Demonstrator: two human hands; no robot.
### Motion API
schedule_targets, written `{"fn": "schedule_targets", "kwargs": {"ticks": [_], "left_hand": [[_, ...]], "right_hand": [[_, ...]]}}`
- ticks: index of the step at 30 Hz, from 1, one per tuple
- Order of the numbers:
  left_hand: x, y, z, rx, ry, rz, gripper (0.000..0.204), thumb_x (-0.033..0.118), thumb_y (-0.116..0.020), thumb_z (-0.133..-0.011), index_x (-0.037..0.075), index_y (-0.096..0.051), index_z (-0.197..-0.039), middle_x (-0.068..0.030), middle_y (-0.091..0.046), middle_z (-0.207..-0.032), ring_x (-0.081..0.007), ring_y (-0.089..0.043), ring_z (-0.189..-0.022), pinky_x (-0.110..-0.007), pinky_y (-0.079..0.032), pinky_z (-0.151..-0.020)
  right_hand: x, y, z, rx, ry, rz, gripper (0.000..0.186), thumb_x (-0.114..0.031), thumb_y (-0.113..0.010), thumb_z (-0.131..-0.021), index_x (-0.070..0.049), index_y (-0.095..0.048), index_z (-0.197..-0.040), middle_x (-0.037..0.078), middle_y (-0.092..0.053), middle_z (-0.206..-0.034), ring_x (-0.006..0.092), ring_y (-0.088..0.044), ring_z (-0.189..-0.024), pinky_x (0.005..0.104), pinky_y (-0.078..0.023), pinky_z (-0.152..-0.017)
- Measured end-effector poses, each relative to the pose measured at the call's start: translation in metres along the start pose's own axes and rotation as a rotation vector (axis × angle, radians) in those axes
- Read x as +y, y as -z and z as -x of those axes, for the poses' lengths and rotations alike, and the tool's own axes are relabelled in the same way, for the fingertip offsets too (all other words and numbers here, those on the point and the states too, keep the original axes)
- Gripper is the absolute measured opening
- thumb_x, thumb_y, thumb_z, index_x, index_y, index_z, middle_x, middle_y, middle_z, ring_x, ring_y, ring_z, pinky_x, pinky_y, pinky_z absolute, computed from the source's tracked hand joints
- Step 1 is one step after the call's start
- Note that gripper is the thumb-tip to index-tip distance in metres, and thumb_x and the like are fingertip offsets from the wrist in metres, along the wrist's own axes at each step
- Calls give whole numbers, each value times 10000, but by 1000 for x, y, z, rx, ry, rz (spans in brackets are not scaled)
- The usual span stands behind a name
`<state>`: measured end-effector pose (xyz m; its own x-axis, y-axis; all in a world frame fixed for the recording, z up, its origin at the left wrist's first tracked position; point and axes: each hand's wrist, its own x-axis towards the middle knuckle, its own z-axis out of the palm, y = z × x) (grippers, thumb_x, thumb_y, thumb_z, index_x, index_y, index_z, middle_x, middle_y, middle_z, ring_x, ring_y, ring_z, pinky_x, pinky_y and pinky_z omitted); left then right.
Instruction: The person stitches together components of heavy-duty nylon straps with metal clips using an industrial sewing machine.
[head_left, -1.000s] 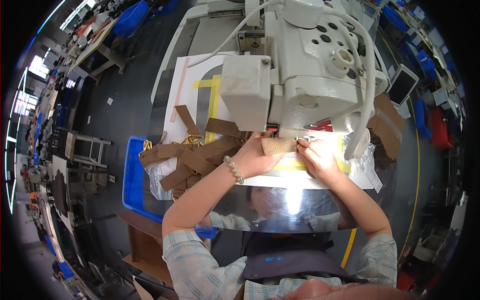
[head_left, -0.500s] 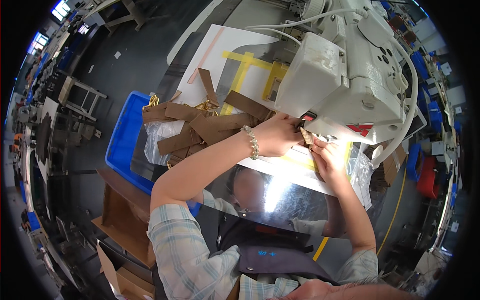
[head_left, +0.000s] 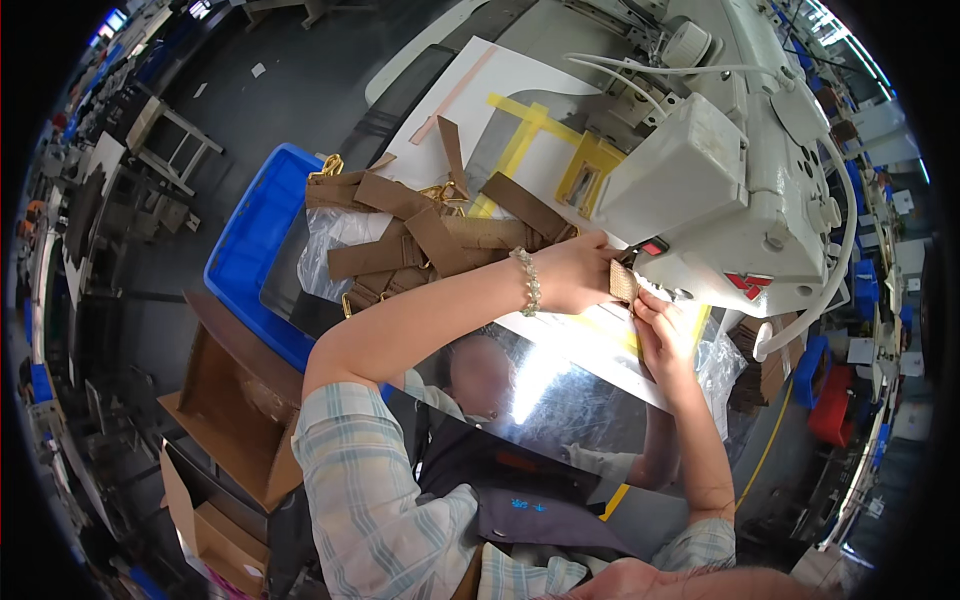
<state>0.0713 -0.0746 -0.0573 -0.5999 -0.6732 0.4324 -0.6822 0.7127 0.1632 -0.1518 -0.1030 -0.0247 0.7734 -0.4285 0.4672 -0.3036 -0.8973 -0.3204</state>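
Observation:
A short piece of brown webbing strap (head_left: pixel 623 282) lies beneath the head of a white industrial sewing machine (head_left: pixel 715 190). My left hand (head_left: pixel 577 274), with a beaded bracelet at its wrist, presses the strap from the left with bent fingers; its fingertips are partly hidden by the machine. From the right, my right hand (head_left: pixel 664 328) pinches the strap's near edge between thumb and fingers. The needle area is lit brightly and its details are lost. Left of my left hand lies a heap of brown straps (head_left: pixel 430 235) with gold metal hooks (head_left: pixel 330 165).
A blue bin (head_left: pixel 262 215) stands at the table's left side, above open cardboard boxes (head_left: pixel 235 400). White card with yellow tape (head_left: pixel 520 140) covers part of the table. Clear plastic (head_left: pixel 718 370) and stacked brown pieces (head_left: pixel 765 355) lie right of my right hand.
The whole view has shifted slightly, moving the machine and hands a little right in the picture. Both hands keep their hold on the strap, which shows a little more plainly now.

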Motion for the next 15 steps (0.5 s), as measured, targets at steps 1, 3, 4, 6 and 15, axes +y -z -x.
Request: {"fn": "schedule_targets", "kwargs": {"ticks": [1, 3, 4, 6, 15], "left_hand": [[1, 5, -2, 2, 1, 1, 206, 189, -445, -892, 159, -634, -969, 0, -620, -1020, -158, -519, -1068, -333, -360, -865], [4, 14, -6, -199, 32, 29, 248, 208, -401, -910, 170, -601, -1053, -45, -630, -1036, -253, -508, -1117, -399, -313, -1001], [5, 15, -7, -196, 32, 29, 248, 208, -401, -910, 170, -601, -1053, -45, -630, -1036, -253, -508, -1117, -399, -313, -1001], [6, 18, -9, -232, 69, 58, 247, 174, -402, -904, 162, -598, -1055, -53, -627, -1036, -254, -519, -1085, -408, -319, -984], [3, 21, -7, -217, 108, 341, 157, 84, -496, -792, 23, -612, -878, -113, -642, -884, -266, -560, -1000, -437, -276, -996]], "right_hand": [[1, 0, 0, 1, 6, -2, 185, 30, -687, -746, 19, -649, -927, 143, -658, -997, 248, -642, -809, 323, -493, -734], [4, 0, 1, -2, 7, -2, 183, 28, -689, -746, 18, -650, -924, 140, -658, -996, 246, -641, -804, 323, -492, -728], [5, 1, 1, -3, 9, -2, 180, 26, -691, -745, 17, -651, -921, 138, -659, -995, 244, -641, -799, 322, -491, -722], [9, -1, 4, 0, 12, -8, 180, 27, -691, -745, 15, -651, -920, 136, -659, -994, 243, -640, -794, 321, -489, -717], [3, -3, 3, 2, 10, 14, 178, 35, -681, -752, 12, -653, -927, 140, -657, -994, 262, -639, -838, 331, -497, -751]]}}
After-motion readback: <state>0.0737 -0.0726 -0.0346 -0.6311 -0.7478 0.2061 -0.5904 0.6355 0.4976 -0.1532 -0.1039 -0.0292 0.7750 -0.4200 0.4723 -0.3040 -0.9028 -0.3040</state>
